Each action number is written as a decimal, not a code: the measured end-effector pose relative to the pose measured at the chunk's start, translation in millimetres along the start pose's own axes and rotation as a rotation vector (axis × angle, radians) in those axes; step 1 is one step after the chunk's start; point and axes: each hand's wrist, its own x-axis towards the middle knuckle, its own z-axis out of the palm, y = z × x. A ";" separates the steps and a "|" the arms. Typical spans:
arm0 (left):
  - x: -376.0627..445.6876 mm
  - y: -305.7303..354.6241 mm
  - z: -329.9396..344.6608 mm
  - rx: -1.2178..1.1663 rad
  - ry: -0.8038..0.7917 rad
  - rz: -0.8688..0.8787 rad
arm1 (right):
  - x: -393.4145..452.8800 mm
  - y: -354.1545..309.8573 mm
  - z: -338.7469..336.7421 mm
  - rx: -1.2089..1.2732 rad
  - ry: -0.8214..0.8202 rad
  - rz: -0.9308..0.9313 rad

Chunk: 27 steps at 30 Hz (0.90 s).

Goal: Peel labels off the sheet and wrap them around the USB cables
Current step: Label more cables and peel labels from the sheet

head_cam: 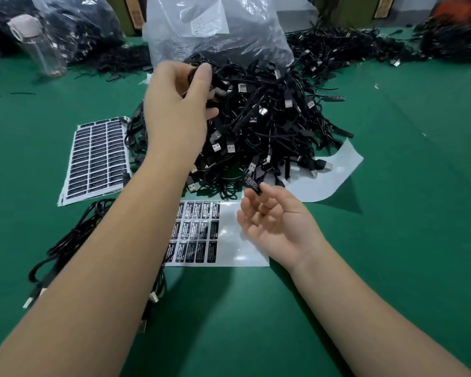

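Observation:
A big heap of black USB cables [269, 123] lies on the green table. My left hand [180, 104] reaches into the heap's left side and pinches one cable near the top. My right hand [278, 224] hovers palm up over a partly used label sheet [201, 232]. A peeled black label [252, 183] sticks up from the tip of its forefinger; the other fingers are loosely curled. A full label sheet stack [95, 159] lies to the left of the heap.
A clear plastic bag [215, 28] stands behind the heap. Several cables [65, 240] lie at the near left under my forearm. A bare backing sheet [329, 172] sticks out right of the heap. A bottle [38, 42] and more cable piles line the far edge.

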 end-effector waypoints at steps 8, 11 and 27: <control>-71.8 -22.2 -40.5 0.127 -0.096 -0.291 | -3.1 -4.1 -2.1 0.083 -0.120 -0.067; -88.4 -34.8 -46.9 0.008 -0.327 -0.450 | -3.9 -3.6 -1.4 0.040 -0.168 -0.105; -98.3 -47.0 -41.0 0.100 -0.356 -0.561 | -6.4 -1.8 -0.8 -0.310 -0.360 -0.136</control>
